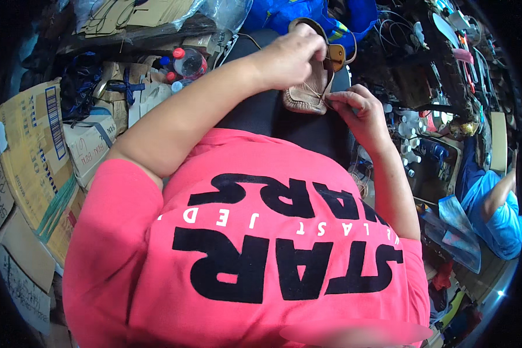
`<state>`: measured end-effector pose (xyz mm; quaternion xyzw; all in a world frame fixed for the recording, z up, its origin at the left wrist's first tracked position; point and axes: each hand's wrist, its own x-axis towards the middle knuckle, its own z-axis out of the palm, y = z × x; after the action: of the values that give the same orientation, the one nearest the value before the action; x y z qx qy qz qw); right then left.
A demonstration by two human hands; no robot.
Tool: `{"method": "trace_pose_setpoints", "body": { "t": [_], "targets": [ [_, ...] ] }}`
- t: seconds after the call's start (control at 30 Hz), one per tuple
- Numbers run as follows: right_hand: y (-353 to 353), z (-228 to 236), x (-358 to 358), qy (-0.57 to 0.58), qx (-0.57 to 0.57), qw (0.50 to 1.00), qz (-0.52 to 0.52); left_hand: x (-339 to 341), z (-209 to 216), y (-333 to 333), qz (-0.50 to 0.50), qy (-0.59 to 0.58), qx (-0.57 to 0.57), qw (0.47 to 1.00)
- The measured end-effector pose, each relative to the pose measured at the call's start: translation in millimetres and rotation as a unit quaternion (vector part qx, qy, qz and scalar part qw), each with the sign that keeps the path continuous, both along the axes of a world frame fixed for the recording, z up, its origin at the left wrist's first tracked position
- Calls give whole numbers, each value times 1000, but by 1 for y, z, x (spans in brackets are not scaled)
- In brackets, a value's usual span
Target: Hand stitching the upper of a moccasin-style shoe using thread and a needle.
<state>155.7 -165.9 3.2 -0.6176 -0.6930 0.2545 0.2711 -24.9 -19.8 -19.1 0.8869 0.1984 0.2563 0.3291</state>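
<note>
A tan leather shoe (305, 105) rests over my dark-covered lap, its gathered, stitched toe end toward me. Curled over its upper part is my left hand (296, 57), closed on the shoe, with its fingertips partly hidden. At the shoe's right edge, my right hand (362, 110) is closed in a pinch beside the toe. Pale thread (313, 91) crosses the shoe near those fingers, but what they pinch is too small to make out. A yellowish-tan flap (336, 57) stands out from the shoe's right side.
A blue plastic bag (284, 14) lies beyond the shoe. Plastic bottles with red caps (190, 62) and cardboard boxes (32, 156) crowd the left. On the right are small white bottles (409, 136), a cluttered bench (429, 75) and another person in a blue shirt (496, 214).
</note>
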Motion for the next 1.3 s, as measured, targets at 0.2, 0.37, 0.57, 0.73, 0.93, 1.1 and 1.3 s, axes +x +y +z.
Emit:
{"method": "trace_pose_setpoints", "body": {
  "t": [0.2, 0.37, 0.57, 0.73, 0.93, 1.1, 1.3],
  "targets": [
    [-15, -2, -14, -74, 68, 994, -31, -46, 19, -20, 17, 30, -38, 999],
    [-16, -1, -8, -8, -35, 998, -48, -53, 9, -38, 23, 51, 127, 990],
    [2, -9, 20, 144, -164, 976, -14, -39, -5, -31, 5, 12, 99, 995],
    [9, -7, 22, 132, -177, 975, -2, -37, -6, -31, 12, 57, 106, 993],
    [11, -9, 25, 144, -185, 972, -1, -36, -5, -30, 12, 71, 104, 992],
    [12, -11, 25, 184, -201, 962, -6, -32, -6, -30, 0, 87, 92, 992],
    [15, -20, 34, 177, -208, 962, 17, -19, -13, -16, -54, 75, 79, 993]
  ]
}}
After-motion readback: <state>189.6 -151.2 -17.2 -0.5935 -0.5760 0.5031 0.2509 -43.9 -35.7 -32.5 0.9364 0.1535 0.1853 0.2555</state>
